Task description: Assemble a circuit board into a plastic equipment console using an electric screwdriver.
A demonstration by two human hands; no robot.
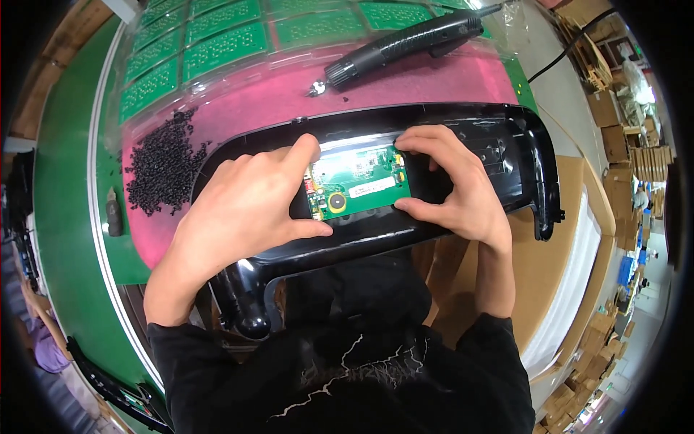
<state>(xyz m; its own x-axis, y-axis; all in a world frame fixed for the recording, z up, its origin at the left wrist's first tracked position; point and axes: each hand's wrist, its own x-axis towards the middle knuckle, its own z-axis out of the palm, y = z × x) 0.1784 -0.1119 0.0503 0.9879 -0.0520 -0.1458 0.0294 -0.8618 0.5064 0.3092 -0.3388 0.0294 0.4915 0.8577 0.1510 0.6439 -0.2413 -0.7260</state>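
A green circuit board (365, 173) with a white label and a round buzzer-like part lies over the middle of a long glossy black plastic housing (347, 249). My left hand (249, 199) grips the board's left edge, thumb at the near corner and fingers at the far one. At the opposite edge, my right hand (459, 184) pinches the board between thumb and fingers. The housing curves down into a leg at each end and rests at the table's near edge. Whether the board touches the housing beneath is hidden.
A black electric screwdriver (405, 47) lies beyond the housing on a pink mat (267, 101). Small black screws (163, 163) are heaped at left, near a small dark tool (113, 213). Green boards (224, 47) fill a clear tray behind. An open cardboard box (520, 289) stands right.
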